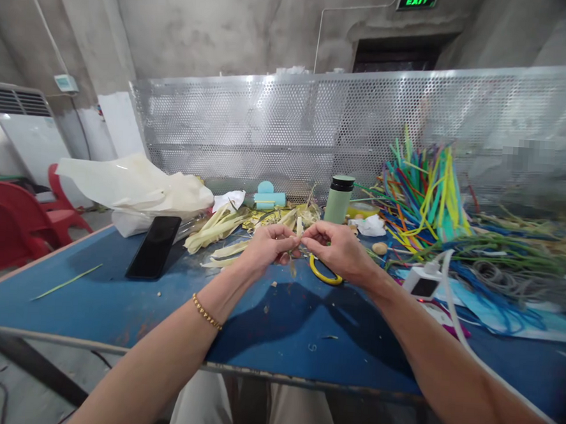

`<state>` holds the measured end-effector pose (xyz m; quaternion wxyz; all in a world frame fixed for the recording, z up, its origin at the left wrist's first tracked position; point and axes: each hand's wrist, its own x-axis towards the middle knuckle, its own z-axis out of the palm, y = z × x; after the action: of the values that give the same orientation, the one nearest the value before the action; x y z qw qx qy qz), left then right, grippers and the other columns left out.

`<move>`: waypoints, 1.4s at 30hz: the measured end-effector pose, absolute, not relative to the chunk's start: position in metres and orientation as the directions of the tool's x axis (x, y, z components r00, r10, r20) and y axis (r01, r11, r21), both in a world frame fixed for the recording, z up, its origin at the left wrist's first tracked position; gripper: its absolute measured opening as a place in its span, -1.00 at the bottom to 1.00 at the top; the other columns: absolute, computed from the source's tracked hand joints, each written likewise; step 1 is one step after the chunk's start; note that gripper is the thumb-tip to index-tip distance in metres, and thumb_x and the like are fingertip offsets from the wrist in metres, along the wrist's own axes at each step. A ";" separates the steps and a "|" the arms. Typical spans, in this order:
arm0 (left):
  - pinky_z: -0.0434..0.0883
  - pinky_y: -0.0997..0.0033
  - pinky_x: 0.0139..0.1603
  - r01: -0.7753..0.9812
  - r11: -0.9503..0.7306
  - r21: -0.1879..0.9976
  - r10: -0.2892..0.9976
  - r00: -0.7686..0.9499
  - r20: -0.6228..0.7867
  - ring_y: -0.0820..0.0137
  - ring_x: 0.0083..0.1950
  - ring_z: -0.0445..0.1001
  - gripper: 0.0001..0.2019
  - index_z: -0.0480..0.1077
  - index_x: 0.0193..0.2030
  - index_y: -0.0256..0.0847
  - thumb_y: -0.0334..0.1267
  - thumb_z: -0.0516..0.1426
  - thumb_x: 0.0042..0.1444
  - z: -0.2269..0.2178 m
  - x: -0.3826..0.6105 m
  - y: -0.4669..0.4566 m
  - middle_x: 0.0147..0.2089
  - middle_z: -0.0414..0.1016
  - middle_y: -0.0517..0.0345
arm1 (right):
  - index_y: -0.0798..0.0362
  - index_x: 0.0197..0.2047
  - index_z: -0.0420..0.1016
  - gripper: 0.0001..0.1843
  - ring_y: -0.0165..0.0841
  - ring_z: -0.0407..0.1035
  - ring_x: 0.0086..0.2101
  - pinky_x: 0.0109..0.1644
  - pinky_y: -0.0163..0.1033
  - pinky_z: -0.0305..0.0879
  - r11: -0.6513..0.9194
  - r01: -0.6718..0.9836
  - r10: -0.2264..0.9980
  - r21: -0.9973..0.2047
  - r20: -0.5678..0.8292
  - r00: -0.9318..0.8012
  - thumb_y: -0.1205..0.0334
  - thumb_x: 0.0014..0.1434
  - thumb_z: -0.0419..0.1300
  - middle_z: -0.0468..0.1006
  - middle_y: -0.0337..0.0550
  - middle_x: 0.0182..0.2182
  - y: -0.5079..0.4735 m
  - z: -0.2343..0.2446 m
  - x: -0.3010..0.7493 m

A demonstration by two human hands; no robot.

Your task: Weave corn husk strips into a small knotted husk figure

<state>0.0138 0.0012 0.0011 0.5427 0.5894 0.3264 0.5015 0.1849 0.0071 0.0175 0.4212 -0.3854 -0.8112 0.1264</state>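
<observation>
Both of my hands are raised over the blue table [114, 304] and meet fingertip to fingertip. My left hand [269, 246] is closed in a pinch, and my right hand [341, 247] is pinched too. Between them is a small thin piece of pale strip [301, 240], too small to name exactly. A gold bead bracelet [206, 311] circles my left wrist. Yellow-handled scissors [323, 275] lie on the table just under my right hand. Pale yellow leaf strips [225, 224] are heaped behind my hands.
A black phone [153, 247] lies at the left. A green flask [339, 199], a teal roll [268, 199] and crumpled paper [371, 225] stand behind. Coloured strips [423, 195] pile up at the right, with a white power strip [422, 281]. Red chairs [14, 221] stand left.
</observation>
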 end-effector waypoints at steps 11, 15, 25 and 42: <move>0.13 0.56 -0.61 -0.142 -0.189 0.972 0.907 0.354 0.228 0.61 -0.65 0.27 -0.77 0.41 -0.43 -0.37 -0.22 0.29 -0.08 0.000 0.014 0.001 -0.50 0.50 0.08 | 0.08 -0.49 0.34 -0.76 -0.45 0.21 -0.55 -0.48 -0.31 0.14 0.656 0.413 0.754 -0.632 0.561 -0.342 0.12 0.08 0.20 0.35 -0.26 -0.60 0.008 0.019 0.186; 0.20 0.54 -0.56 -0.237 -0.148 0.960 0.903 0.363 0.229 0.60 -0.62 0.32 -0.75 0.39 -0.40 -0.37 -0.22 0.30 -0.07 -0.002 0.015 0.001 -0.43 0.52 0.06 | 0.08 -0.47 0.34 -0.81 -0.44 0.22 -0.54 -0.44 -0.30 0.16 0.661 0.457 0.736 -0.595 0.632 -0.242 0.17 0.10 0.15 0.38 -0.24 -0.58 0.007 0.015 0.180; 0.08 0.53 -0.63 -0.132 -0.141 0.981 0.887 0.423 0.184 0.62 -0.65 0.23 -0.74 0.39 -0.42 -0.37 -0.18 0.27 -0.02 0.000 0.013 0.002 -0.49 0.45 0.13 | 0.08 -0.45 0.33 -0.83 -0.43 0.21 -0.54 -0.43 -0.28 0.15 0.652 0.468 0.726 -0.597 0.669 -0.158 0.19 0.12 0.14 0.35 -0.26 -0.59 0.007 0.013 0.179; 0.06 0.52 -0.51 0.014 -0.157 0.987 0.809 0.576 0.120 0.63 -0.54 0.19 -0.69 0.48 -0.17 -0.39 -0.22 0.28 -0.02 0.009 0.000 0.000 -0.38 0.51 0.05 | 0.09 -0.44 0.35 -0.83 -0.44 0.22 -0.52 -0.45 -0.30 0.15 0.648 0.360 0.759 -0.671 0.610 -0.230 0.19 0.10 0.17 0.36 -0.26 -0.56 0.011 0.021 0.190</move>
<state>-0.0004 0.0002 0.0088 0.5737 0.6773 0.3038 0.3461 0.1904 0.0108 0.0208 0.4990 -0.3687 -0.7584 0.1996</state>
